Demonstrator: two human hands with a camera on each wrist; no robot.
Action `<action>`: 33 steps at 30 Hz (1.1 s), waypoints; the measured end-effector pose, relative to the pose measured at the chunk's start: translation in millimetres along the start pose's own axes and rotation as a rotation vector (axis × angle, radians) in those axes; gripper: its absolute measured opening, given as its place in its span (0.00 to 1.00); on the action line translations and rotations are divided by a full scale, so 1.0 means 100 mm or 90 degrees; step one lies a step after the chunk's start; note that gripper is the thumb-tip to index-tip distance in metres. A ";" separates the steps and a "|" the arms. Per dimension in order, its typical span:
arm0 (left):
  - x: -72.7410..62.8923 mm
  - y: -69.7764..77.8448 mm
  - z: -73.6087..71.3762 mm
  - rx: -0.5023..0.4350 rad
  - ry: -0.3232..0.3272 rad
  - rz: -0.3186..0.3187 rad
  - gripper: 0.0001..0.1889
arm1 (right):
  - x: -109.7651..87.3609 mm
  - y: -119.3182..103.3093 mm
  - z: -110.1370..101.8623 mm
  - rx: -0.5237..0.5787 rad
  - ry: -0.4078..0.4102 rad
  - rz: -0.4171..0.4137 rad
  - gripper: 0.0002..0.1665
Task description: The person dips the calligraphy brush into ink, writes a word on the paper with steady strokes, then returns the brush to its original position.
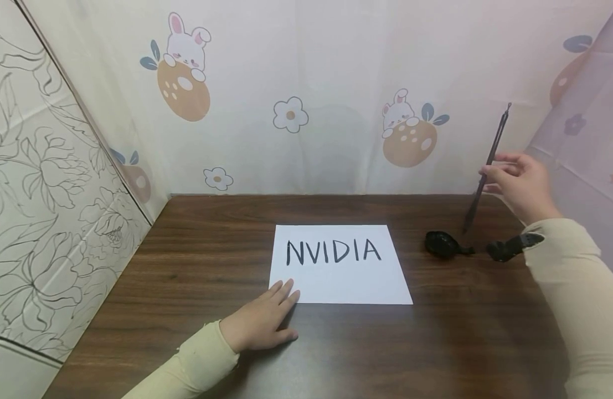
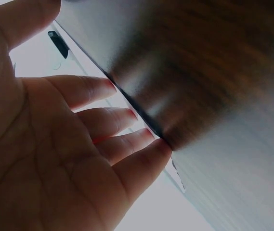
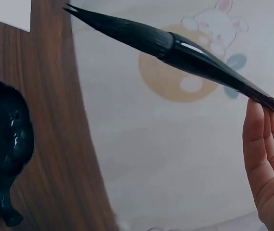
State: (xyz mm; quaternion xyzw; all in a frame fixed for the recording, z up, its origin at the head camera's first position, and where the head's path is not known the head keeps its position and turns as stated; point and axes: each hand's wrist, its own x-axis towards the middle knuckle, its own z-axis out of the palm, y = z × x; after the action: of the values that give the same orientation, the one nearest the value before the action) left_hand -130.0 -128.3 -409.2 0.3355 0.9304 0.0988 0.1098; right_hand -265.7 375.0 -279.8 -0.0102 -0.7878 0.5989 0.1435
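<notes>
My right hand pinches a dark calligraphy brush by its handle, bristles pointing down and to the left. In the right wrist view the brush has a black bristle tip split at its end. Below the bristles, a small black ink dish with a short stem handle sits on the table; the brush tip appears apart from it. My left hand lies with fingers extended, its fingertips on the lower left corner of a white paper sheet. "NVIDIA" is written on the sheet in black.
The dark wooden table meets a printed curtain at its back edge. A floral patterned panel stands at the left. A black wrist device hangs by the right sleeve, close to the dish.
</notes>
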 end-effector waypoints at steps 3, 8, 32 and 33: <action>0.00 0.00 0.00 -0.001 -0.001 -0.001 0.39 | 0.03 0.09 -0.04 -0.069 0.000 0.027 0.13; -0.01 0.00 0.01 -0.002 -0.004 -0.004 0.39 | 0.09 0.28 -0.10 -0.146 -0.020 0.075 0.19; 0.01 -0.01 0.01 0.013 -0.009 -0.009 0.39 | 0.06 0.93 -0.11 -0.256 -0.211 0.197 0.36; 0.01 -0.01 0.00 0.012 -0.008 -0.010 0.39 | 0.07 0.99 -0.10 -0.255 -0.217 0.197 0.36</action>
State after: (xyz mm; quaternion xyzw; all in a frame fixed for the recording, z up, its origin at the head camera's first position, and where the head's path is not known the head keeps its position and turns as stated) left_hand -130.7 -128.2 -409.8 0.3301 0.9331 0.0869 0.1135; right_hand -285.4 414.0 -369.4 -0.0576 -0.8921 0.4393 -0.0886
